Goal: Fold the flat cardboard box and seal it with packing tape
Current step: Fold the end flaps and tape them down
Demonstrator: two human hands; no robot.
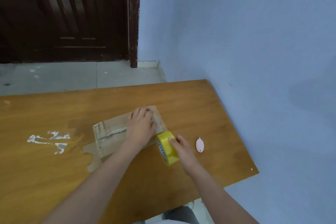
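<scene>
Cardboard box (111, 136) lies low on the table (54, 169), seam already taped. Left hand (141, 126) presses flat-fingered on its far end. Right hand (181, 148) grips the tape roll (168, 148) beside it. Cutting likely remains; pink cutter (200, 145) lies nearby.

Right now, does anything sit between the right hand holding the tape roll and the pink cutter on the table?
Nothing visible: only bare table lies between the right hand gripping the tape roll and the pink cutter.
</scene>
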